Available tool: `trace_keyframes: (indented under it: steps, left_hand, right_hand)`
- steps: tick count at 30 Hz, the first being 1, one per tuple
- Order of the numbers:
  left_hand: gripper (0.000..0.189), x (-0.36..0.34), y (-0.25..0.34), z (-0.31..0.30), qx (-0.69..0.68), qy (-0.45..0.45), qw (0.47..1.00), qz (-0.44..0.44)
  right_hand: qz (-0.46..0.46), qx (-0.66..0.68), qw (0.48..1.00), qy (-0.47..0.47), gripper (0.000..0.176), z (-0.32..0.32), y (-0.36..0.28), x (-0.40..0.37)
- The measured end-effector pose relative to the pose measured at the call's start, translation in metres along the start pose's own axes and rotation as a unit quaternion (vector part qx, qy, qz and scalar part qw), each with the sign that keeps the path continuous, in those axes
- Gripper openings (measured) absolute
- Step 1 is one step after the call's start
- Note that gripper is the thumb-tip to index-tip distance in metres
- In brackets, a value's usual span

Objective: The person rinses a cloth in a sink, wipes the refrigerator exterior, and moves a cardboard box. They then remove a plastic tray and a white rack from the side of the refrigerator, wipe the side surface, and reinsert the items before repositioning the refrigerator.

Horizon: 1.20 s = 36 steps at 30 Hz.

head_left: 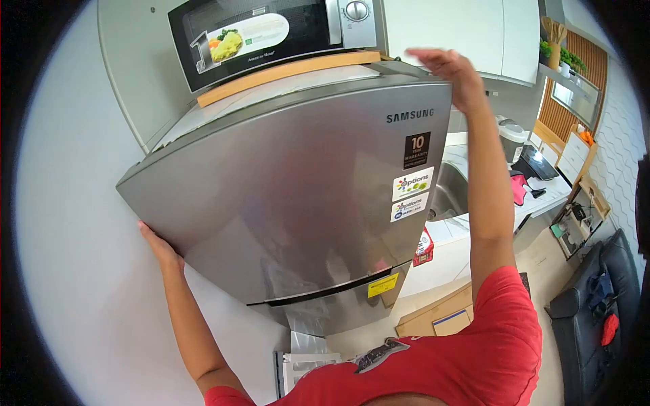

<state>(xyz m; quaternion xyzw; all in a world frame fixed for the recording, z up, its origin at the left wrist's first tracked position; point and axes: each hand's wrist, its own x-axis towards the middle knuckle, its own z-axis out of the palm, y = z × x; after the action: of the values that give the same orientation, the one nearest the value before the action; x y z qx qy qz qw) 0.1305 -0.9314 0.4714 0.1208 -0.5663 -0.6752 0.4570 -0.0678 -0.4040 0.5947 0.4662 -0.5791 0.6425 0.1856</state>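
Note:
A silver Samsung refrigerator (291, 183) fills the middle of the view, its upper door front facing me, with stickers down the right side. My left hand (162, 247) lies along the door's left edge, fingers stretched upward and partly hidden by that edge. At the top right corner my right hand (457, 78) is raised, its fingers extended flat over the top and pointing left. Below the upper door runs a dark gap above a lower front panel (332, 311) with a yellow label (383, 285).
A microwave (271, 34) stands on a wooden board (291, 74) atop the refrigerator. To the right are a counter with a sink (450, 193), a rice cooker (512, 139) and a pink cloth (518, 188). Cardboard (433, 314) lies on the floor; a dark sofa (589, 318) stands far right.

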Motion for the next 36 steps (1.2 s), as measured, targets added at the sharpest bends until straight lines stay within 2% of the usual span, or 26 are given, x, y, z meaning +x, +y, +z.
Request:
trace_keyframes:
  steps: [1,2,3,6,11,13,16,19,22,24,25,28,32,36]
  left_hand:
    - [0.081,-0.001,0.001,0.002,0.016,0.016,1.0,0.005]
    - [0.081,0.0,0.0,0.002,0.017,0.014,1.0,0.006]
    - [0.081,0.002,-0.001,0.001,0.021,0.011,1.0,0.001]
    - [0.08,-0.006,0.004,0.006,0.03,0.007,0.999,-0.009]
    - [0.079,-0.006,0.009,0.015,0.04,0.037,0.999,0.004]
    - [0.078,-0.003,0.011,0.013,0.042,0.038,0.998,-0.021]
    - [0.08,0.009,0.007,0.003,0.006,-0.016,0.999,-0.046]
    - [0.075,0.019,0.0,-0.006,0.019,-0.026,0.999,-0.002]
    - [0.075,0.01,0.008,0.0,-0.015,-0.025,1.0,-0.008]
    - [0.074,0.002,0.009,0.002,0.002,-0.035,0.999,0.002]
    - [0.074,0.001,0.011,0.004,0.014,-0.04,0.999,0.013]
    - [0.074,0.001,0.011,0.008,0.015,-0.008,1.0,-0.008]
    - [0.076,0.001,0.006,0.007,0.001,-0.026,1.0,-0.001]
    - [0.078,-0.003,0.004,0.006,0.037,-0.006,0.999,0.009]
  right_hand:
    - [0.084,0.078,0.993,-0.015,0.052,0.004,0.009,0.0]
    - [-0.027,0.027,0.998,-0.044,0.049,0.012,0.02,0.0]
    - [-0.029,0.027,0.998,-0.043,0.049,0.015,0.019,0.0]
    - [-0.032,0.093,0.994,0.038,0.042,0.029,0.015,-0.014]
    - [-0.005,0.116,0.991,0.062,0.039,0.038,0.006,-0.024]
    - [0.009,0.117,0.991,0.061,0.038,0.041,0.001,-0.026]
    - [0.011,0.081,0.994,0.066,0.037,0.04,-0.003,-0.031]
    - [-0.007,0.058,0.997,0.053,0.037,0.046,-0.01,-0.033]
    - [-0.024,0.007,0.999,0.034,0.033,0.054,-0.024,-0.047]
    - [-0.039,-0.079,0.985,0.148,0.036,0.067,-0.032,-0.061]
    - [-0.041,-0.077,0.985,0.149,0.036,0.07,-0.029,-0.061]
    - [-0.122,-0.212,0.939,0.24,0.038,0.079,-0.014,-0.066]
    - [-0.124,-0.269,0.918,0.263,0.036,0.074,-0.006,-0.061]
    - [-0.115,-0.257,0.926,0.252,0.035,0.069,-0.002,-0.058]
